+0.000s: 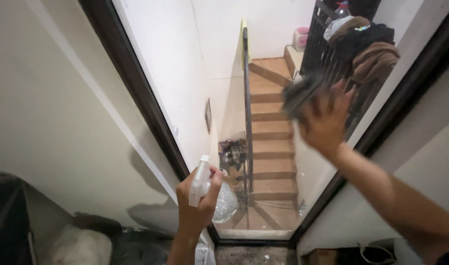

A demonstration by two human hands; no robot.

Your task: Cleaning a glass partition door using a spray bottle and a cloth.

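spray bottle (210, 189) left of cloth (303, 91) | cloth on glass pane (195, 73)

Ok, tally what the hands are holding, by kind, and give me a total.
Spray bottles: 1, clear with a white trigger, in the left hand
Cloths: 1, dark grey, under the right hand against the glass
Total: 2

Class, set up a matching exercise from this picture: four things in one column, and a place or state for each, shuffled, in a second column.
1. spray bottle
2. dark cloth
3. clothes
4. stairs

a. draped over the dark railing, upper right
b. gripped in the left hand
c. seen through the glass, running downward
d. pressed to the glass under the right hand

Pairs: 1-b, 2-d, 3-a, 4-c
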